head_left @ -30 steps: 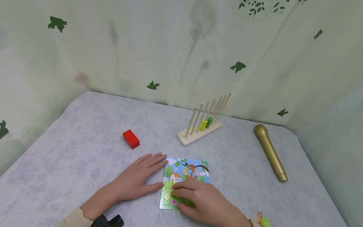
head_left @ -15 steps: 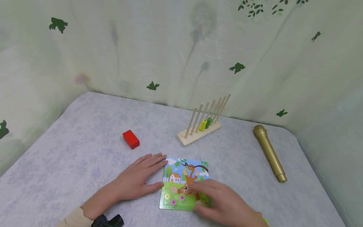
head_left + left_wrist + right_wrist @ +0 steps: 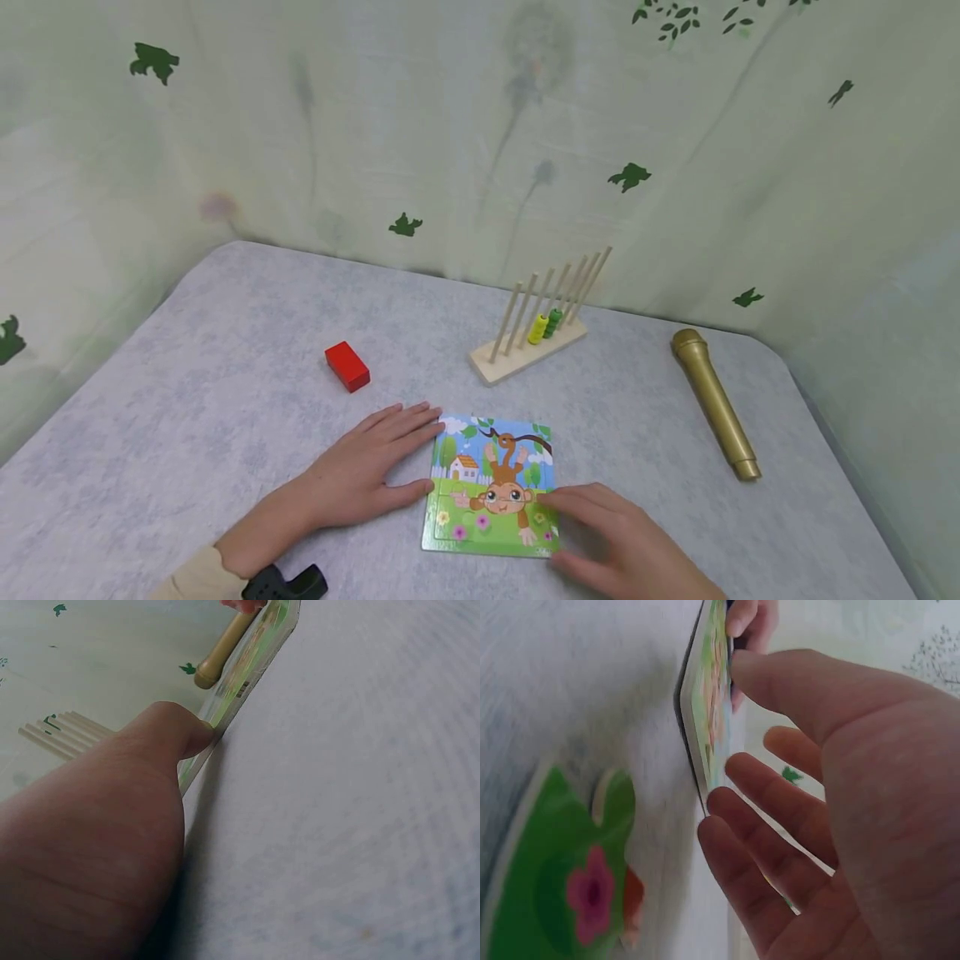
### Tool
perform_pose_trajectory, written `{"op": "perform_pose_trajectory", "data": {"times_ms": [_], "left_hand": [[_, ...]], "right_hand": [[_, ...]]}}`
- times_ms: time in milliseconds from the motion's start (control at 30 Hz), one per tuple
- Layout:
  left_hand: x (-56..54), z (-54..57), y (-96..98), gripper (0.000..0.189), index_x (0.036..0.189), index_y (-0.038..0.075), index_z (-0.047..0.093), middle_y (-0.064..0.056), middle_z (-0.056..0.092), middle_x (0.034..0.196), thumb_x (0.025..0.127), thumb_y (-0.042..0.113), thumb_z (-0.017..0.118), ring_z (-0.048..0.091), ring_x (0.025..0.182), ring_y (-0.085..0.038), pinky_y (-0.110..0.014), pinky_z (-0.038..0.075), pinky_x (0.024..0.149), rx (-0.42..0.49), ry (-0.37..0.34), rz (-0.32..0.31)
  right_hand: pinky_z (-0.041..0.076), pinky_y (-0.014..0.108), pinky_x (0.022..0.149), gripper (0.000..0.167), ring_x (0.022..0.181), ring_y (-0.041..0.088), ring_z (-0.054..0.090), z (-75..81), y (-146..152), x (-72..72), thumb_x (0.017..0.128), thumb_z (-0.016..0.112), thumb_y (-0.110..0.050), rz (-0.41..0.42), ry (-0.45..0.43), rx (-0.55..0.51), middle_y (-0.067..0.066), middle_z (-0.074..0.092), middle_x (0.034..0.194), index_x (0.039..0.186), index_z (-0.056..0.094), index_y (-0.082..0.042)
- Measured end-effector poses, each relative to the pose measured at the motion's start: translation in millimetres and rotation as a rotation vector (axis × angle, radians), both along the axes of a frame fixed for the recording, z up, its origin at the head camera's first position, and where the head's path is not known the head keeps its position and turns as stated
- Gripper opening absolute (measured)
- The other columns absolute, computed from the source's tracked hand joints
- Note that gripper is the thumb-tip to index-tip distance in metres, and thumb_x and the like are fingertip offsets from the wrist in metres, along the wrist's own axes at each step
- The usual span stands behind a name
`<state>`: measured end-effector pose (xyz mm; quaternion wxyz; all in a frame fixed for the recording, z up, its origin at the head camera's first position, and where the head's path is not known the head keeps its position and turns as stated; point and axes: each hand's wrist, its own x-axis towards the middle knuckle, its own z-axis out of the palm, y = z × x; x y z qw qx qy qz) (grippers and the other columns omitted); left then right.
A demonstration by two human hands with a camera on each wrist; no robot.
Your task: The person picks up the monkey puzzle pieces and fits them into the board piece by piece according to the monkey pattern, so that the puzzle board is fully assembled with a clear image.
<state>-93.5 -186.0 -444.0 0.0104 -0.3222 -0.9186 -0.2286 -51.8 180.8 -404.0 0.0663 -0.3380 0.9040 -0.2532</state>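
A square monkey jigsaw puzzle (image 3: 491, 479) lies flat on the table between my hands. My left hand (image 3: 371, 471) rests palm down at its left, fingers straight; in the left wrist view the thumb (image 3: 169, 727) touches the puzzle's edge (image 3: 259, 673). Beside the right edge is my right hand (image 3: 630, 533), holding nothing, with fingers loosely bent. The right wrist view has its fingers (image 3: 780, 802) spread close to the puzzle board (image 3: 705, 712). A loose green puzzle piece with a pink flower (image 3: 592, 892) lies near that hand; the head view does not show it.
Beyond the puzzle stands a wooden peg rack (image 3: 528, 354) with yellow and green beads. A red block (image 3: 347, 367) sits at the back left. At the right lies a gold microphone (image 3: 716, 404). Patterned cloth (image 3: 450, 125) hangs behind the table.
My right hand has drawn back rightward from over the puzzle to beside its right edge, uncovering the monkey's face and the lower right part. My left hand has stayed in place.
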Motion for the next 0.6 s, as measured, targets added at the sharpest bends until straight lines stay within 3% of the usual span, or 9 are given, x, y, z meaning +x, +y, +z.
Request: {"op": "perform_pose_trajectory", "data": {"times_ms": [200,500,600], "left_hand": [[-0.7,-0.5,0.5,0.066,0.155,0.018,0.049,0.000,0.044,0.162,0.100,0.053,0.061,0.038,0.152,-0.022,-0.050,0.030,0.124,-0.005,-0.004,-0.002],[-0.8,-2.4,-0.3,0.068,0.154,0.018,0.050,0.000,0.044,0.162,0.098,0.053,0.064,0.038,0.152,-0.022,-0.049,0.028,0.124,0.005,0.005,0.004],[-1.1,-2.5,-0.2,0.069,0.154,0.019,0.049,0.001,0.043,0.163,0.097,0.054,0.065,0.036,0.153,-0.020,-0.046,0.026,0.125,0.000,0.002,0.011]], "right_hand": [[0.057,0.030,0.098,0.049,0.123,0.005,0.058,5.1,12,-0.5,0.095,0.066,-0.057,-0.060,-0.176,0.077,-0.022,0.059,0.134,0.140,0.059,-0.039],[0.057,0.026,0.093,0.049,0.116,0.006,0.061,2.8,36,-1.8,0.093,0.073,-0.048,0.002,-0.076,0.009,-0.016,0.063,0.131,0.138,0.062,-0.031],[0.057,0.025,0.091,0.049,0.113,0.004,0.060,3.7,41,-2.9,0.092,0.074,-0.049,-0.009,-0.139,0.010,-0.016,0.063,0.129,0.137,0.062,-0.033]]}}
